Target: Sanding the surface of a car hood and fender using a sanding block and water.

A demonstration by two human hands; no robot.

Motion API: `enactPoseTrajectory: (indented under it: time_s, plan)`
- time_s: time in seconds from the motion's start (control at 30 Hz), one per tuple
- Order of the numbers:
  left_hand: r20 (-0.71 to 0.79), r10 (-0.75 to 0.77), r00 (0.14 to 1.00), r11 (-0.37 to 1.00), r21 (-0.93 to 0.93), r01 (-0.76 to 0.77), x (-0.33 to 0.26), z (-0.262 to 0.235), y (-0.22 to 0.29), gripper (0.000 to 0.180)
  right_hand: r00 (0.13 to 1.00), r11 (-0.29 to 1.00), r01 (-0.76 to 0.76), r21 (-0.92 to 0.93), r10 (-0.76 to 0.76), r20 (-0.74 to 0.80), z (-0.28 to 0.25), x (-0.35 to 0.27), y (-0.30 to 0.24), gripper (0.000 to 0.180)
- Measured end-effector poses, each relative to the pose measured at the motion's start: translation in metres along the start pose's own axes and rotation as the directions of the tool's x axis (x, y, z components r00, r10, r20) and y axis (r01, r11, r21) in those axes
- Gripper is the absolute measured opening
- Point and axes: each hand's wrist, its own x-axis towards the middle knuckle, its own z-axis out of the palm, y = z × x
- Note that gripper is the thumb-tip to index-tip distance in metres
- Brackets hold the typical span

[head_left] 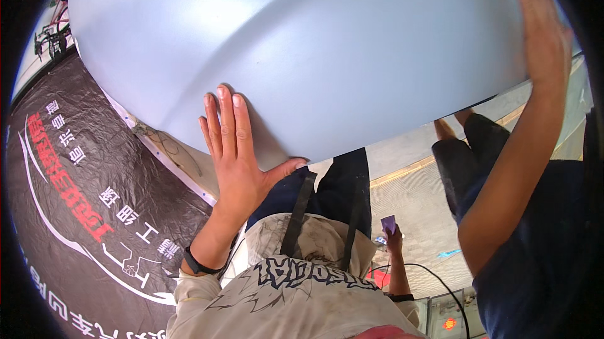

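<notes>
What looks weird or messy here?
A bright blue scrap lies on the pale floor, as if dropped; it's too small to identify. The light-blue panel under the person's left hand shows no clear dent.

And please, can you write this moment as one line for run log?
left hand: on smooth pale blue curved panel | right hand: holding flat purple piece, apart from panel | co-worker's hand: at panel's right side
</notes>
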Motion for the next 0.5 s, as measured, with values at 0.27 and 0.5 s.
enactPoseTrajectory:
  time_s: [0.27,0.5]
  plan:
    - [-0.017,-0.081,0.997,0.996,-0.048,0.08,0.012,-0.019,0.015,0.145,0.962,0.966,-0.257,0.018,0.254,0.1,0.039,-0.038,0.118,0.035]
    - [0.009,0.049,0.999,0.998,0.05,-0.049,0.042,-0.035,0.035,0.146,0.981,0.982,-0.16,0.101,0.146,0.126,0.06,-0.01,0.126,0.034]
